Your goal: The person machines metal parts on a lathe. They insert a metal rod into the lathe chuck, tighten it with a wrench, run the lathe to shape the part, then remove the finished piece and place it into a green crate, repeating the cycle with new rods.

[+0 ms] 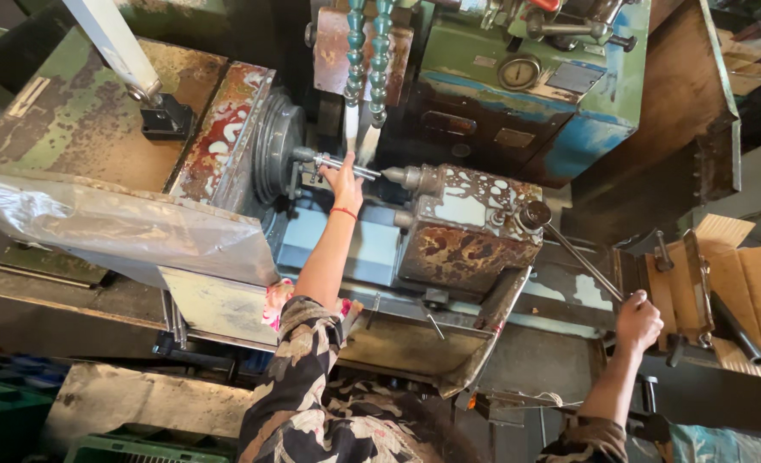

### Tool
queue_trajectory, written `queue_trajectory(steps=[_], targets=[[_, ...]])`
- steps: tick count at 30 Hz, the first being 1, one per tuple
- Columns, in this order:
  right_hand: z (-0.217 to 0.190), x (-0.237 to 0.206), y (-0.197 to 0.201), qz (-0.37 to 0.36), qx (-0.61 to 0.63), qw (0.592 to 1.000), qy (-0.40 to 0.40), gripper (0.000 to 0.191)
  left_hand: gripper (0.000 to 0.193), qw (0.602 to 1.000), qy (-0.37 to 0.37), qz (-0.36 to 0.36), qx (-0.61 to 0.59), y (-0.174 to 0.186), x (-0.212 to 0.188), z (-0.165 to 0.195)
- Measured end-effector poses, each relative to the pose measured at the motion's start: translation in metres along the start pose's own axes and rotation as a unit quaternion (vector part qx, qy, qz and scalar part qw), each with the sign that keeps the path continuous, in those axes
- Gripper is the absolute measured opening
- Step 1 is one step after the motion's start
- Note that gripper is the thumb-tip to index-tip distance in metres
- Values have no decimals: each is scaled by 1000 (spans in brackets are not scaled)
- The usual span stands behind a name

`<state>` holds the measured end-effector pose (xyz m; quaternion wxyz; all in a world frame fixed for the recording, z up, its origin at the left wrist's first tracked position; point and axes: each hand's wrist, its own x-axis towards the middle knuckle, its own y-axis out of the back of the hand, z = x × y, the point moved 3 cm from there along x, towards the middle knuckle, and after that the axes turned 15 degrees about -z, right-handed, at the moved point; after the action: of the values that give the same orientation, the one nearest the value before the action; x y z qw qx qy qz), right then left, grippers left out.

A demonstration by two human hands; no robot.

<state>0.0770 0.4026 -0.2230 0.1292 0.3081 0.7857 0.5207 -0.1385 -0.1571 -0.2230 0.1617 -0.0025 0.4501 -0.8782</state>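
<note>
The left hand (344, 182) reaches forward over the worn green and rust-stained metal lathe (470, 231), its fingers closed around a slim shiny steel rod (346, 163) that lies level between the dark round chuck (278, 150) and the pointed tip of the rusty tailstock (415, 178). The right hand (638, 321) is well apart from it, out to the side, clenched on the end of a long thin metal lever (579, 257) that runs up to a round knob on the tailstock body.

To do this well, the rod likely needs to sit true on the line from chuck to point, held lightly and level while the lever brings the point up to its end; the fingers are best kept on the middle of the rod, away from the chuck face and the tip.

Two teal segmented coolant hoses (368, 60) hang straight down just above the rod and crowd the space over the left hand. A sheet of clear plastic film (98, 227) drapes over the headstock side, near the left forearm. A round pressure gauge (518, 73) sits on the green and blue housing behind. Brown cardboard pieces (753, 283) lie to the right, beside a dark clamp close to the right hand. A green plastic crate (106, 447) stands on the floor below.
</note>
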Motion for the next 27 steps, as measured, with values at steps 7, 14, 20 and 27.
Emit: queue_trajectory(steps=[7,14,20,27], targets=[[9,-20,-10,-30,-34,999,-15,53,84,998,-29,-32,-44,0,2,-2],[9,-24,-9,-25,-80,996,4,60,81,998,-31,-25,-47,3,0,-1],[8,-32,-13,-2,-8,999,44,55,82,999,-21,-26,-32,-1,-2,2],[1,-36,-12,-7,-13,998,58,41,80,999,-27,-27,-8,-3,-9,6]])
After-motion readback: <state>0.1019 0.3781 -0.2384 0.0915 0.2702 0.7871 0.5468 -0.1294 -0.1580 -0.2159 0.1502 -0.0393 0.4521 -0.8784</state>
